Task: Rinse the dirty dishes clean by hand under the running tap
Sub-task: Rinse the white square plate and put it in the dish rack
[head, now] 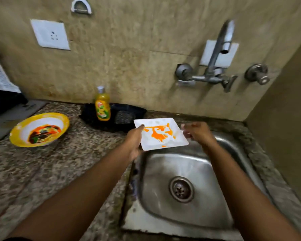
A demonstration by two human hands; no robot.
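Left hand [134, 141] fingers grip square plate [161, 134] edge; right hand [198, 132] beside.

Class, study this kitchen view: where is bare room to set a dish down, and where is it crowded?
Free: the granite counter in front of the yellow-rimmed bowl, left of the sink; the sink basin around the drain. Crowded: the back strip, with the soap bottle in the black tray, and the white square plate held by the left hand.
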